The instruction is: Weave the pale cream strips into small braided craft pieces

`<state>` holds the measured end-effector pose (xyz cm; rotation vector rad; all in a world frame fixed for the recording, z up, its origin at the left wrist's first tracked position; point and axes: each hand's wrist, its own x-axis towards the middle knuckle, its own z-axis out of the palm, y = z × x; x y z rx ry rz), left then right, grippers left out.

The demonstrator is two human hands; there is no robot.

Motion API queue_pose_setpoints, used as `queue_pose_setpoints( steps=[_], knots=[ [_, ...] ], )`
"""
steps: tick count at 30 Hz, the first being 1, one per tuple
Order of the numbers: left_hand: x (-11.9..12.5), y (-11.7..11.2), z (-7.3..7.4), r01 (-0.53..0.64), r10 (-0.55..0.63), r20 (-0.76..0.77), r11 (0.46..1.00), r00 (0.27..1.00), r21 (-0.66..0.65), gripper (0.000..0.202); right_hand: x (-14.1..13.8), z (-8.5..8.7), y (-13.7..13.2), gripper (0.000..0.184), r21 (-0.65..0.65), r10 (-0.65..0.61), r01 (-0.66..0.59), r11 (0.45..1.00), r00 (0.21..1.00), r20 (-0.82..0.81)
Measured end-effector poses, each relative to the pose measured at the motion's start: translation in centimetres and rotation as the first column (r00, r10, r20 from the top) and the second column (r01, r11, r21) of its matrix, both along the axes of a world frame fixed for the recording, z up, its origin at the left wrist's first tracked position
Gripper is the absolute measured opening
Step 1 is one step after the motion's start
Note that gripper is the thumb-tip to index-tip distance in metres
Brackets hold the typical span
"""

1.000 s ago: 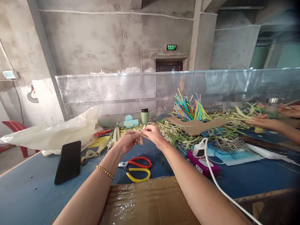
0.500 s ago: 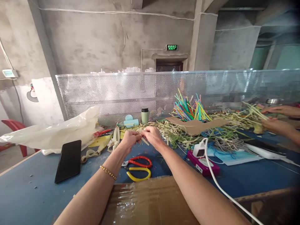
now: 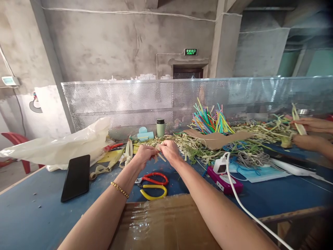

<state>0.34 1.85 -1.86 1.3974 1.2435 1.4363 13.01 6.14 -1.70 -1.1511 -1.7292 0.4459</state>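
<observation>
My left hand (image 3: 146,155) and my right hand (image 3: 169,151) meet above the blue table, fingertips pinched together. Between them is a thin pale strip of dried plant material (image 3: 161,157), its loose end sticking out below the fingers. Most of the strip is hidden by the hands. Below them lie scissors (image 3: 155,185) with one red and one yellow handle, apart from both hands. Behind the hands spreads a long heap of pale green and straw-coloured strips (image 3: 203,149). A knotted pale strip (image 3: 127,156) lies left of my left hand.
A black phone (image 3: 76,178) and a plastic bag (image 3: 59,142) lie at left. A cardboard box (image 3: 166,225) is in front of me. At right are a purple power strip (image 3: 226,180), a white cable (image 3: 235,194) and a co-worker's hands (image 3: 307,132). A green cup (image 3: 160,128) stands behind.
My hands stay nearly in place, still pinching; the strip's end shows a little differently below them. The co-worker's hands at right have shifted, now holding a wider pale strip upright.
</observation>
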Motion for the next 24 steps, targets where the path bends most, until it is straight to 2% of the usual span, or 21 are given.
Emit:
queue_pose_setpoints(
  steps=[3,6,8,11,15,18,22,24],
  knots=[
    [-0.2,0.2,-0.3,0.018,-0.018,0.009,1.000,1.000,0.000,0.016,0.0,0.1,0.0,0.025,0.013,-0.022,0.021,1.000,0.999,0.025],
    [-0.6,0.1,-0.3,0.135,-0.134,0.111,0.991,0.985,0.003,0.024,-0.1,0.3,0.1,0.025,0.068,-0.049,0.046,0.997,0.998,0.032],
    [-1.0,0.0,-0.2,0.228,-0.223,0.207,0.974,0.953,-0.002,0.029,0.0,0.3,0.1,0.025,0.083,-0.023,0.023,0.996,1.000,0.003],
    [-1.4,-0.1,0.0,0.280,-0.264,0.274,0.960,0.925,-0.018,0.033,0.2,0.3,0.2,0.026,0.067,0.047,-0.043,0.997,0.997,-0.059],
    [-1.5,-0.2,0.1,0.275,-0.270,0.143,0.961,0.952,-0.014,0.038,0.4,0.5,0.3,0.029,0.077,0.044,-0.037,0.996,0.995,-0.090],
    [-1.4,-0.3,0.1,0.211,-0.212,0.017,0.977,0.977,0.037,0.037,0.4,0.5,0.5,0.027,0.092,0.045,-0.037,0.995,0.996,-0.082],
    [-1.4,-0.3,0.1,0.165,-0.161,-0.087,0.986,0.983,0.040,0.032,0.4,0.5,0.8,0.006,0.049,0.045,-0.041,0.998,0.996,-0.078],
    [-1.4,-0.2,0.1,0.151,-0.146,-0.127,0.988,0.981,0.030,0.028,0.6,0.6,0.8,0.016,-0.002,0.059,-0.059,0.998,0.996,-0.072]
  ],
)
